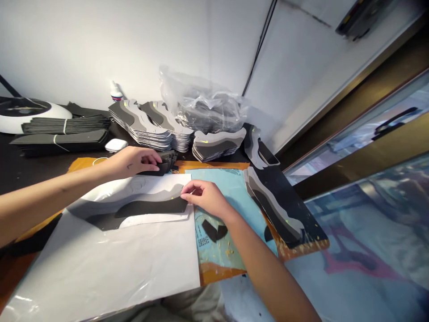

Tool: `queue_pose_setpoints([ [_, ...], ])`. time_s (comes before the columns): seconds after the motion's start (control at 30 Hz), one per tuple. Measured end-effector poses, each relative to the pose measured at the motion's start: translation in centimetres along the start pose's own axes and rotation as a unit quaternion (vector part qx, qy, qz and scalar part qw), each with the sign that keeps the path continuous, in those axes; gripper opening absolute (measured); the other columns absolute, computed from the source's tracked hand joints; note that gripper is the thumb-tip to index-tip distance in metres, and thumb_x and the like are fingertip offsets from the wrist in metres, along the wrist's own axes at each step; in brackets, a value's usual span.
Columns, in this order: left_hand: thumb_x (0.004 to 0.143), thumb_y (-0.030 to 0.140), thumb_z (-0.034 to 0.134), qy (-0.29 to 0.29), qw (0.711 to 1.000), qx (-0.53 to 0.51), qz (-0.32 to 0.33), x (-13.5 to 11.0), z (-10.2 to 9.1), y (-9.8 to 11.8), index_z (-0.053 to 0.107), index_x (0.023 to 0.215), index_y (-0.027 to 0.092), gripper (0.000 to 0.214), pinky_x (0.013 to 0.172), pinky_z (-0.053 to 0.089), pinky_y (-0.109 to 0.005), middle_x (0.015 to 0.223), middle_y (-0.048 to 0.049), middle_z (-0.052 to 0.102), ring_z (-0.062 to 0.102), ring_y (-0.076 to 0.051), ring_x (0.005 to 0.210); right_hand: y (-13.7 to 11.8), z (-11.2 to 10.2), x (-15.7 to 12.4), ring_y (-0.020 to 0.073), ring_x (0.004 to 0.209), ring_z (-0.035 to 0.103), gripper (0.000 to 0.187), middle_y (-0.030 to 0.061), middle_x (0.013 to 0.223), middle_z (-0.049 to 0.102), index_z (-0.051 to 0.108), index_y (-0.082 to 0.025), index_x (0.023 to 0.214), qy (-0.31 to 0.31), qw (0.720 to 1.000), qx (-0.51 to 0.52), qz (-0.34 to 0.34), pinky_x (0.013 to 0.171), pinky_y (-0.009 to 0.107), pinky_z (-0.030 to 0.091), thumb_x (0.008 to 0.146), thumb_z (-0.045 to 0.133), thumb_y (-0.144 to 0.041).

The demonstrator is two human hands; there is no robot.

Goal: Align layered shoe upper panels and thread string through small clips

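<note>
My left hand (136,162) reaches over to a small stack of dark cut pieces (168,162), its fingers curled and closed at the stack's left end. My right hand (208,197) pinches the right end of a grey and black shoe upper piece (150,208). This piece lies flat on a white sheet (134,259), with a small yellow mark near the pinched end. White backing shows beneath it. Exactly how the left fingertips meet the dark pieces is hard to make out.
Stacks of shoe upper pieces (144,127) (217,145) line the back, beside a plastic-wrapped bundle (208,107). Banded black pieces (63,141) lie at left near a white bottle (115,91). More upper pieces (273,205) rest right of a blue sheet (231,197) holding black scraps (214,230).
</note>
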State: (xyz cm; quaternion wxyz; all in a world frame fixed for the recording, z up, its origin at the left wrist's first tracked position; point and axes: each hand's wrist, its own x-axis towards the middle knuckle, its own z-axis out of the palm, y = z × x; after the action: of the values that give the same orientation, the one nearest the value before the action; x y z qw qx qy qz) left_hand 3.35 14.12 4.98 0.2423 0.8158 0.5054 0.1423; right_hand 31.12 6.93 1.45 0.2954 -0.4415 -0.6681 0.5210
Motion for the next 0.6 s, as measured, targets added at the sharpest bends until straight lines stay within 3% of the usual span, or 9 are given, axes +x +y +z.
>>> queue_pose_setpoints([
  [0.13,0.094,0.041,0.065,0.154,0.980,0.079,0.099,-1.4,0.7,1.7,0.072,0.110,0.015,0.032,0.096,0.043,-0.032,0.107,-0.0069,0.066,0.056,-0.020,0.099,0.0,-0.1,0.2,0.0100,0.064,0.052,0.011,-0.0013,0.083,0.071,0.073,-0.021,0.083,0.019,0.998,-0.057,-0.016,0.063,0.025,0.042,0.080,0.076,-0.031],
  [0.17,0.095,0.042,0.064,0.167,0.976,0.075,0.120,-1.9,0.9,2.3,0.073,0.109,0.016,0.031,0.097,0.042,-0.033,0.109,-0.0074,0.064,0.055,-0.020,0.102,0.0,-0.1,0.2,0.0102,0.064,0.052,0.011,-0.0014,0.082,0.071,0.073,-0.022,0.083,0.022,0.998,-0.059,-0.017,0.063,0.025,0.042,0.079,0.077,-0.031],
  [0.2,0.096,0.044,0.062,0.156,0.978,0.057,0.130,-2.4,1.3,3.1,0.074,0.108,0.017,0.031,0.094,0.043,-0.031,0.110,-0.0075,0.064,0.056,-0.020,0.102,0.0,-0.1,0.3,0.0105,0.064,0.053,0.012,-0.0014,0.081,0.070,0.073,-0.021,0.083,0.023,0.998,-0.052,-0.018,0.063,0.025,0.042,0.079,0.077,-0.032],
  [0.27,0.097,0.049,0.058,0.059,0.991,-0.003,0.117,-3.4,2.1,4.4,0.075,0.106,0.020,0.035,0.082,0.045,-0.027,0.107,-0.0066,0.067,0.059,-0.019,0.095,0.1,-0.1,0.4,0.0117,0.068,0.057,0.014,-0.0010,0.080,0.070,0.072,-0.021,0.082,0.014,1.000,-0.009,-0.018,0.066,0.026,0.044,0.078,0.078,-0.033],
  [0.37,0.095,0.057,0.059,-0.061,0.995,-0.060,0.042,-4.5,3.5,5.4,0.072,0.111,0.023,0.040,0.066,0.044,-0.024,0.092,-0.0037,0.071,0.060,-0.017,0.078,0.1,-0.1,0.4,0.0137,0.077,0.063,0.016,0.0005,0.083,0.071,0.071,-0.020,0.081,-0.005,0.997,0.072,-0.009,0.073,0.027,0.049,0.075,0.080,-0.031],
  [0.5,0.090,0.060,0.063,-0.106,0.981,-0.158,-0.028,-5.1,4.5,5.1,0.070,0.098,0.020,0.041,0.052,0.036,-0.022,0.070,-0.0008,0.065,0.053,-0.014,0.060,0.0,-0.3,0.1,0.0145,0.079,0.064,0.017,0.0008,0.083,0.071,0.071,-0.020,0.082,-0.015,0.996,0.093,0.002,0.076,0.028,0.050,0.075,0.080,-0.032],
  [0.6,0.086,0.056,0.069,-0.108,0.974,-0.195,-0.046,-5.6,4.8,5.1,0.070,0.096,0.019,0.039,0.052,0.036,-0.021,0.068,-0.0001,0.065,0.052,-0.013,0.060,0.1,-0.3,-0.1,0.0128,0.074,0.060,0.014,-0.0004,0.083,0.070,0.071,-0.020,0.082,-0.026,0.999,0.021,-0.013,0.070,0.027,0.046,0.079,0.078,-0.033],
])
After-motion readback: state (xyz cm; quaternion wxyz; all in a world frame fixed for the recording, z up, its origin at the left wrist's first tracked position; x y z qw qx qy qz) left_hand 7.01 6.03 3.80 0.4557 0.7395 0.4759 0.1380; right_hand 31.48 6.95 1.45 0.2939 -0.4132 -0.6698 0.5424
